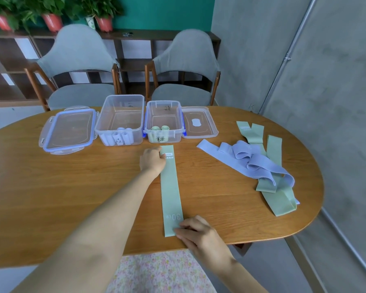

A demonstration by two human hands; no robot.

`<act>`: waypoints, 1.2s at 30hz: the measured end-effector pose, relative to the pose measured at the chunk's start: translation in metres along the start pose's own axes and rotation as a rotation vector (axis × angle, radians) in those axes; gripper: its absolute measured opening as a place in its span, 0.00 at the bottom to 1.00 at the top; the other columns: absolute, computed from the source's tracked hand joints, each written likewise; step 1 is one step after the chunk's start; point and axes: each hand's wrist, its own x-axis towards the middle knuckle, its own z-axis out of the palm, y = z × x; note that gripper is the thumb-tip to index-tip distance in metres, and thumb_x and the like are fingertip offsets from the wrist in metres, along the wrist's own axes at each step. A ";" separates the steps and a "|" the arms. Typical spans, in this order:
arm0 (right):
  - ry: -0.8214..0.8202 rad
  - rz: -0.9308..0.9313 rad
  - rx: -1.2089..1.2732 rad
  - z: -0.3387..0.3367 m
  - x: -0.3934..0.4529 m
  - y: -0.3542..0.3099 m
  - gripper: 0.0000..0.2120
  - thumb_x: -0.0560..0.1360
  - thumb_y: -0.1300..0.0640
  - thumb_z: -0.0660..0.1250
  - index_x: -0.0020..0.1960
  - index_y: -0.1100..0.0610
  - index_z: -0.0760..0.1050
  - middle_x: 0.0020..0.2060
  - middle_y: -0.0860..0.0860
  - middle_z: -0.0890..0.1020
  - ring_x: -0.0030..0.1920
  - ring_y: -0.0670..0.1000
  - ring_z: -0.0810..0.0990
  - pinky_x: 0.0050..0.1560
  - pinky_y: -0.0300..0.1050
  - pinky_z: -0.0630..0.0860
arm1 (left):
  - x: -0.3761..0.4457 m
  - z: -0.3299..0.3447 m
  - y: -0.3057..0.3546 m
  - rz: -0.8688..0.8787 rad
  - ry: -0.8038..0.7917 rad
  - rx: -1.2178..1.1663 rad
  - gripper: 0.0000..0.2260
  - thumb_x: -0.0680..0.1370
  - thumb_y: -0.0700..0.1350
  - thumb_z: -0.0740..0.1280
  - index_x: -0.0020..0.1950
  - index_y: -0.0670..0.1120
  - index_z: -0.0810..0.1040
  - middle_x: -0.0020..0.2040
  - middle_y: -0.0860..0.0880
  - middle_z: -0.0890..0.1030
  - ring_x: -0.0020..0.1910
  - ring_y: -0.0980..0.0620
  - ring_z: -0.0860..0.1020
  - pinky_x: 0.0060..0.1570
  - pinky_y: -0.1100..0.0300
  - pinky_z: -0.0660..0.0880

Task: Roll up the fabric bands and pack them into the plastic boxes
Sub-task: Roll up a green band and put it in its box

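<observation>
Left hand (152, 160) — arm fully extended, fingers curled. Right hand (195, 231) — near body, fingers straight, pressing down.

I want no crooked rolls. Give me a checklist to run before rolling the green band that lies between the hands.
1. Band flat and straight on the table: ok, no folds show.
2. Far end held: ok, left hand rests on it near the white label.
3. Near end held for rolling: ok, right hand has its fingertips on the near edge.
4. Green box open: ok, its lid lies beside it.
5. Room in that box: ok, only two green rolls show at its near end.
6. Band clear of the pile at right: ok, bare table lies between.
</observation>
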 end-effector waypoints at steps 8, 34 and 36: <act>-0.054 0.012 -0.002 -0.003 0.000 0.002 0.06 0.78 0.56 0.66 0.52 0.54 0.80 0.50 0.48 0.79 0.49 0.48 0.75 0.50 0.38 0.74 | -0.013 -0.011 0.001 0.060 -0.038 0.003 0.17 0.80 0.45 0.61 0.69 0.45 0.69 0.67 0.47 0.73 0.67 0.46 0.68 0.63 0.51 0.67; -0.181 -0.005 -0.105 -0.017 0.006 -0.003 0.10 0.78 0.55 0.61 0.50 0.58 0.79 0.44 0.50 0.77 0.47 0.50 0.75 0.41 0.47 0.77 | -0.218 -0.034 -0.034 0.697 -0.114 0.037 0.03 0.76 0.47 0.68 0.47 0.50 0.76 0.47 0.57 0.73 0.46 0.58 0.72 0.40 0.67 0.68; -0.180 -0.006 -0.111 -0.016 0.005 -0.003 0.09 0.78 0.55 0.61 0.49 0.58 0.79 0.44 0.50 0.78 0.47 0.50 0.76 0.40 0.47 0.77 | -0.221 -0.034 -0.034 0.721 -0.095 0.049 0.02 0.76 0.45 0.67 0.47 0.49 0.76 0.46 0.56 0.74 0.45 0.57 0.73 0.37 0.67 0.69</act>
